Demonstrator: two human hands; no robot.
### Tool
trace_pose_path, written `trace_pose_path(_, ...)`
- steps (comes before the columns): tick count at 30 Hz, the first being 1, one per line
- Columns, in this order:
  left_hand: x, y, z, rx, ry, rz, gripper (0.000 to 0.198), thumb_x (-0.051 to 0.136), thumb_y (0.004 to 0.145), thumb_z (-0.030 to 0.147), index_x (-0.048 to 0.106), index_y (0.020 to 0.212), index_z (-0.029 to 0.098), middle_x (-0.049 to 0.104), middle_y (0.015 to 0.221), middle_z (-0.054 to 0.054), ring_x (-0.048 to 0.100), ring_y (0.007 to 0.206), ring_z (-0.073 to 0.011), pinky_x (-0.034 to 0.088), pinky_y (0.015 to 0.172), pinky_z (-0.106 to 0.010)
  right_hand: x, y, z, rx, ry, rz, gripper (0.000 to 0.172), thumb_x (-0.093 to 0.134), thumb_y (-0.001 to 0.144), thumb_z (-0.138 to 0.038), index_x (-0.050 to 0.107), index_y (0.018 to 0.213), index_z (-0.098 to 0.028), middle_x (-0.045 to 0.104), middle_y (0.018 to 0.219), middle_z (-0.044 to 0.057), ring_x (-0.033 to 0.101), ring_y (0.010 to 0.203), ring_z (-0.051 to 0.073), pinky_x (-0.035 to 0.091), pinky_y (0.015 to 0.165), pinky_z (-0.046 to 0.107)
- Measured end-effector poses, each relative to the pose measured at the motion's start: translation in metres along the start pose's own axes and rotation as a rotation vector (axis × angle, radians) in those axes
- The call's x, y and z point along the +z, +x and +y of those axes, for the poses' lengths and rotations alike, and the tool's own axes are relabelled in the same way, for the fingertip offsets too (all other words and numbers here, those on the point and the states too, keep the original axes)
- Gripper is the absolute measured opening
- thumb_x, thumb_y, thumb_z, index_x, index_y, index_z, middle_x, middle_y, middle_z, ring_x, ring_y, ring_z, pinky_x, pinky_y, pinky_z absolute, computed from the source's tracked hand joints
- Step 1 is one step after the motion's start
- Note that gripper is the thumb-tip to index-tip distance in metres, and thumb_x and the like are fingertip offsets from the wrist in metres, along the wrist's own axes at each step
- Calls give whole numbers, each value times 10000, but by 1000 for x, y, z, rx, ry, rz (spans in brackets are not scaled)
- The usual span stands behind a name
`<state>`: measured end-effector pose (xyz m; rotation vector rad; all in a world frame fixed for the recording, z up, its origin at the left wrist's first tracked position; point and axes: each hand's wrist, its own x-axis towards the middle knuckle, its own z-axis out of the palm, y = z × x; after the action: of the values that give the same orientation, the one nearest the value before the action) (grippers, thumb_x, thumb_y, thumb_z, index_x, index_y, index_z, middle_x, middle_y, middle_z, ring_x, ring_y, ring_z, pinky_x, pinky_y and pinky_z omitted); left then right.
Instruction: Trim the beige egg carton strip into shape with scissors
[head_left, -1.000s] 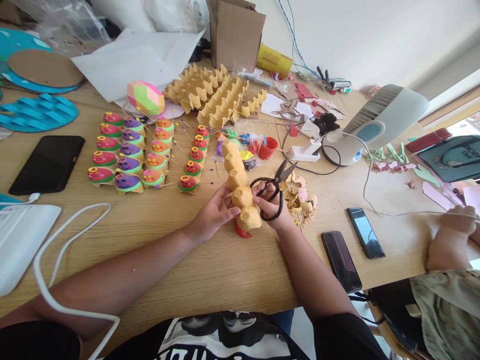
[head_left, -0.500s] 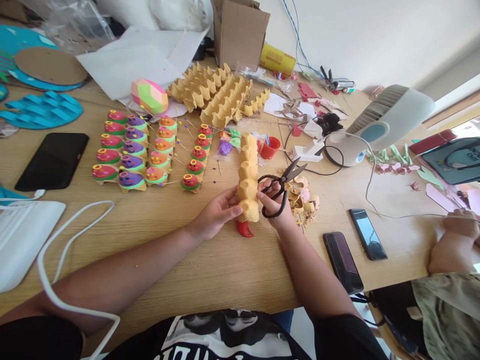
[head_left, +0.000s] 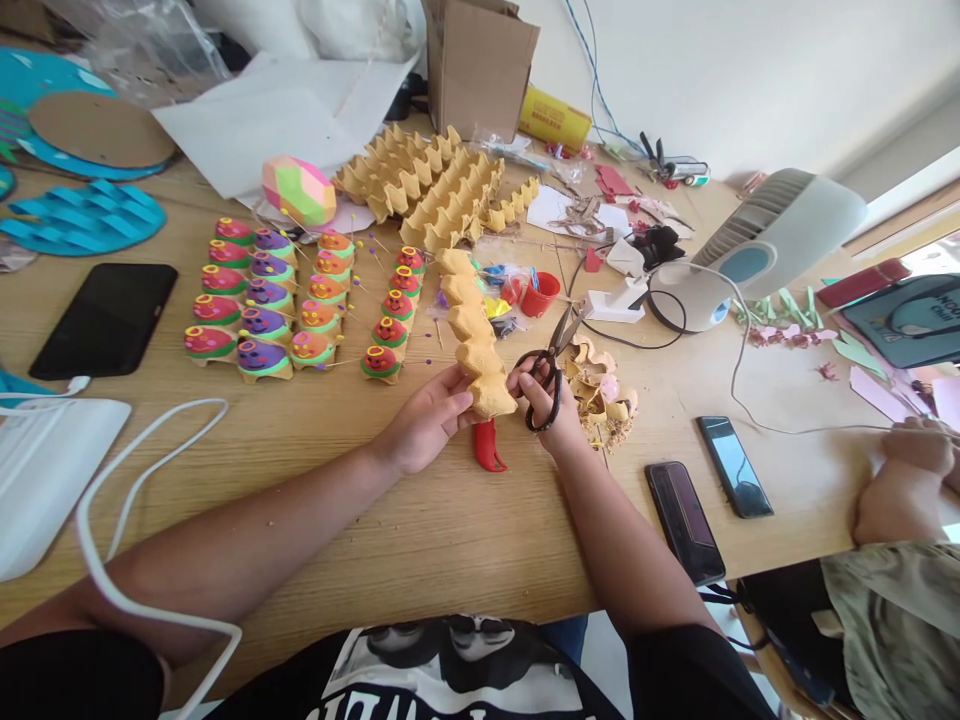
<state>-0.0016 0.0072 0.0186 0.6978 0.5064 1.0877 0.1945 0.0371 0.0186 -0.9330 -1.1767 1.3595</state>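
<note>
My left hand (head_left: 429, 420) grips the near end of a tan egg carton strip (head_left: 475, 345), thumb on top, and holds it above the table. The strip's far end tilts to the left. Black-handled scissors (head_left: 553, 365) are in my right hand (head_left: 546, 402), fingers at the handle loops, blades parted and pointing away to the right of the strip. Under the strip's near end lies a curved red object (head_left: 489, 447), partly hidden. Cut carton scraps (head_left: 611, 400) are heaped to the right of my right hand.
Painted carton rows with smiling faces (head_left: 266, 295) stand at left, uncut egg trays (head_left: 442, 185) behind. A red cup (head_left: 540, 294), a fan (head_left: 772, 245) and two phones (head_left: 735, 468) are to the right. Another person's hand (head_left: 919, 447) rests at the right edge.
The carton strip has turned, its far end swinging left and its near end shifting right and away. The red object shows more. The scissors have rotated to point more directly away from me.
</note>
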Motion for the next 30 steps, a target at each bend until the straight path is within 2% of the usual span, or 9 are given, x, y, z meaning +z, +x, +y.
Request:
trace_pose_path(4, 1, 0, -2, 5, 62, 0, 477, 836, 870, 302, 700, 1320, 218, 714, 1381, -99, 671, 1242, -243, 551, 975, -305, -1, -1, -3, 57, -11, -107, 544, 912, 702, -598, 584, 945, -239, 633, 840, -11, 579, 731, 149, 491, 695, 298)
trace_pose_path(8, 0, 0, -1, -39, 29, -7, 485, 832, 883, 353, 707, 1328, 207, 754, 1292, -102, 721, 1096, -205, 578, 841, -249, -1, -1, -3, 158, 8, -168, 556, 979, 626, -516, 595, 905, -227, 598, 820, -26, 556, 729, 135, 472, 669, 268)
trace_pose_path(11, -2, 1, 1, -98, -65, 21, 438, 775, 929, 413, 732, 1289, 168, 787, 1161, -106, 740, 947, -175, 587, 744, -224, -2, 0, 1, 195, 82, -179, 563, 965, 638, -543, 577, 902, -233, 581, 778, -41, 551, 690, 129, 477, 666, 269)
trace_pose_path(15, -4, 2, 4, -164, -153, 90, 282, 784, 914, 261, 772, 1174, 152, 804, 1054, -78, 750, 860, -146, 599, 726, -208, -2, 0, 5, 185, 127, -147, 520, 906, 718, -579, 560, 910, -242, 572, 718, -53, 533, 627, 122, 458, 627, 263)
trace_pose_path(17, -3, 2, 5, -187, -158, 101, 247, 785, 902, 200, 781, 1145, 161, 808, 1058, -71, 763, 890, -155, 607, 739, -211, -2, 0, 5, 171, 128, -142, 505, 902, 725, -569, 559, 902, -244, 576, 706, -54, 536, 622, 124, 460, 623, 262)
trace_pose_path(22, -1, 1, 7, -214, -134, 96, 303, 792, 906, 222, 777, 1200, 152, 804, 1148, -111, 776, 1034, -214, 627, 838, -254, 0, 1, 3, 172, 135, -151, 510, 928, 690, -548, 564, 883, -247, 573, 708, -55, 556, 621, 129, 485, 626, 271)
trace_pose_path(30, 0, 1, 6, -196, -139, 86, 346, 868, 843, 272, 801, 1166, 169, 815, 1153, -93, 782, 1017, -206, 629, 801, -227, 1, 0, 1, 160, 147, -150, 507, 939, 679, -531, 567, 871, -244, 572, 699, -61, 555, 609, 120, 472, 616, 259)
